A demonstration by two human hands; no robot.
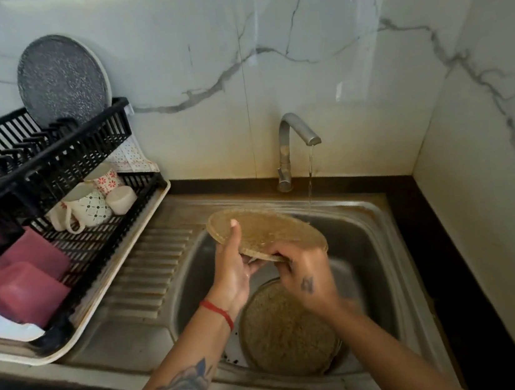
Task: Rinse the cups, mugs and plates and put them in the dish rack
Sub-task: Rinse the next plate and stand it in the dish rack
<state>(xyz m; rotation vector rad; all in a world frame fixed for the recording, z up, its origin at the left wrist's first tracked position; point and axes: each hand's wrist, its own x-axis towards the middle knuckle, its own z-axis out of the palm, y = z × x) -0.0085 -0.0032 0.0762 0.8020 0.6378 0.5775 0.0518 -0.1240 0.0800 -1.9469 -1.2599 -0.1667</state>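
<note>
Left hand, blurred right hand gripping speckled plate; underside hidden

left of the left hand the ribbed drainboard lies open; the dish rack walls it farther left, the tap stands beyond.

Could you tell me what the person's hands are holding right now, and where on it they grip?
Both hands hold one round amber glass plate by its near rim: left hand at the left edge, right hand beside it.
</note>
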